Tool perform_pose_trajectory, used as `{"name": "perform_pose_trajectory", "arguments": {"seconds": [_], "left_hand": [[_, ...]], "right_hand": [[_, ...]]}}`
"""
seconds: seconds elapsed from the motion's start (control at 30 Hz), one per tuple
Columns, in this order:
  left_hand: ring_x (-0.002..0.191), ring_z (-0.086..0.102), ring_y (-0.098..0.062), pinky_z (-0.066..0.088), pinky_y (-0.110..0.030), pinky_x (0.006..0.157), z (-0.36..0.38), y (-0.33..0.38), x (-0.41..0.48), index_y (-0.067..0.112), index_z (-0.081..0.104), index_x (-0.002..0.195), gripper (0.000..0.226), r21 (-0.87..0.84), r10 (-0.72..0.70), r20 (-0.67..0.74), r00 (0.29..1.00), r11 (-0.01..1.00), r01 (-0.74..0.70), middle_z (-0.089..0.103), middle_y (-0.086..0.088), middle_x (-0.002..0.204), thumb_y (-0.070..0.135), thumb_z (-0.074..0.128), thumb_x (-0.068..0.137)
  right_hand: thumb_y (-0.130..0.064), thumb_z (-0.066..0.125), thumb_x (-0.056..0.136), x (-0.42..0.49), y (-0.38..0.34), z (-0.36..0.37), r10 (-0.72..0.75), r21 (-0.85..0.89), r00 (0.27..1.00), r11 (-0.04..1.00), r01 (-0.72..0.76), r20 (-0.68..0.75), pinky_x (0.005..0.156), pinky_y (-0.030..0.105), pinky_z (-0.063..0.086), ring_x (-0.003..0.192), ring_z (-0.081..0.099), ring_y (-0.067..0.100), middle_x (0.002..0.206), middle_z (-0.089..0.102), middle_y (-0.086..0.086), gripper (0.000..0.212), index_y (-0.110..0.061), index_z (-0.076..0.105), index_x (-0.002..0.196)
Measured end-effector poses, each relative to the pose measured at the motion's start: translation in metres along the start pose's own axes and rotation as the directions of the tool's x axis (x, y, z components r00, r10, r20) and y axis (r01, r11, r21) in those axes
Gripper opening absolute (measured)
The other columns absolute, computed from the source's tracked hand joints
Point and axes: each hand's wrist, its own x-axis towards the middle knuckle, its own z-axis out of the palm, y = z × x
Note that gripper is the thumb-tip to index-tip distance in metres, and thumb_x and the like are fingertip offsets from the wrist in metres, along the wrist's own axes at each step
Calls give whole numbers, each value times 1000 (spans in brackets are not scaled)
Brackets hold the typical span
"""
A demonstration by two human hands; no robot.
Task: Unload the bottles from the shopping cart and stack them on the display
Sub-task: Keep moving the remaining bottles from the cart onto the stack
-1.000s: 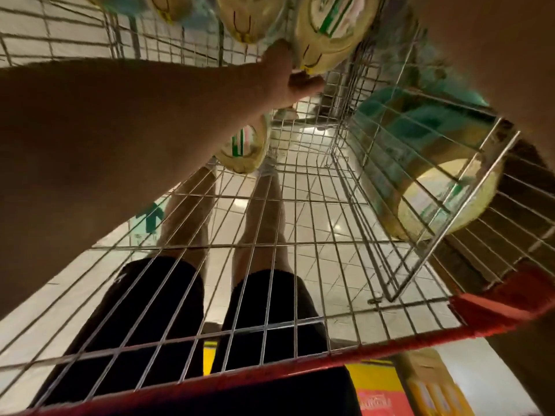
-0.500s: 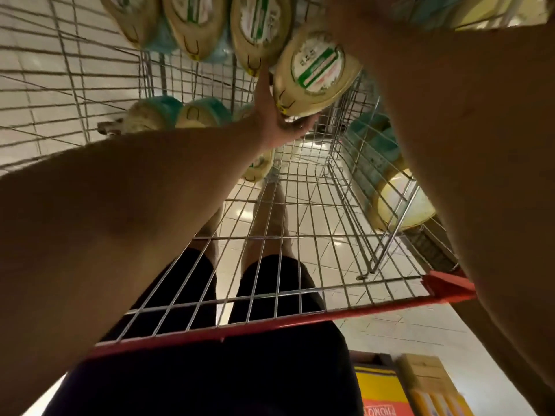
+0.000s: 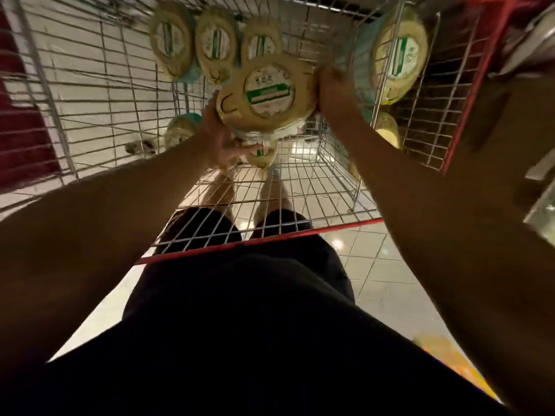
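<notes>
A large bottle [image 3: 267,91] with a tan cap and a white and green label is lifted above the floor of the wire shopping cart [image 3: 105,85]. My left hand [image 3: 222,142] grips it from the lower left. On its right side my right hand [image 3: 336,91] holds it. Three more such bottles [image 3: 216,40] stand in a row at the far end of the cart. Another bottle [image 3: 396,55] lies in the fold-out seat section on the right, behind wire. Two smaller-looking bottles [image 3: 180,130] sit lower, partly hidden by my left hand.
The cart's red rim [image 3: 258,241] runs close in front of my body. My legs and the tiled floor [image 3: 360,265] show through the wire bottom. A yellow box [image 3: 444,355] stands on the floor at lower right. A dark red surface [image 3: 18,130] lies left of the cart.
The view has tilted back over the cart. My right hand has come in onto the bottle's right side, and the bottle has risen toward me between both hands.
</notes>
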Motion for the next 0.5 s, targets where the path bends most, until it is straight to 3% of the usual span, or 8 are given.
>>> {"name": "perform_pose_trajectory", "arguments": {"seconds": [0.07,0.13,0.17,0.23,0.27,0.33,0.43,0.5], "left_hand": [[125,58,-49,48,-71,102,-7,6,-28,17,66,131,67,3,11,-1,1000,1000,-11,65,-21,131,69,52,93],[135,52,-47,42,-69,110,-14,12,-56,17,60,143,70,54,18,45,999,998,-21,59,-19,144,67,49,95],[138,51,-45,40,-68,113,-17,14,-68,17,57,146,71,76,22,66,998,997,-27,59,-17,146,66,46,96],[139,51,-42,37,-67,115,-20,17,-92,17,53,151,69,109,16,138,990,994,-32,58,-15,149,63,38,101],[139,52,-41,39,-65,114,-21,17,-102,16,52,151,68,128,1,193,981,991,-26,57,-14,150,61,33,104],[138,54,-41,43,-63,112,-18,16,-125,15,51,151,66,181,-6,249,968,983,-40,57,-15,150,59,29,106],[134,57,-41,46,-63,109,-9,12,-162,16,55,148,65,283,-3,259,966,956,-73,61,-15,145,60,34,105],[132,59,-40,46,-65,109,-1,7,-189,14,56,146,62,323,42,269,962,937,-131,64,-15,142,57,35,106]], "right_hand": [[-23,41,113,-37,-2,-2,-46,39,998,998,48,-40,73,60,59,69,67,34,77,64,22,42,-2,67,88],[-28,45,109,-71,-5,-1,-91,104,991,989,101,-100,79,64,57,79,68,41,84,68,31,46,9,70,96],[-33,46,105,-90,-7,-1,-128,160,984,976,146,-122,82,60,58,83,68,38,84,68,26,48,6,72,94],[-41,44,101,-129,-12,-2,-186,271,967,935,228,-172,82,36,56,82,65,8,79,67,3,41,-25,78,85],[-45,44,99,-147,-16,-2,-191,311,961,917,248,-201,81,28,53,83,63,1,84,66,1,38,-35,77,83],[-49,42,96,-177,-22,-3,-135,370,955,900,230,-265,87,31,51,92,63,7,96,68,-1,36,-40,73,80],[-46,41,95,-210,-26,-11,-110,472,940,842,261,-324,79,29,47,80,56,6,82,62,-13,39,-45,70,69],[-45,41,98,-228,-20,-19,-127,508,933,810,294,-337,79,34,47,81,56,11,82,61,-7,40,-40,70,72]]}}
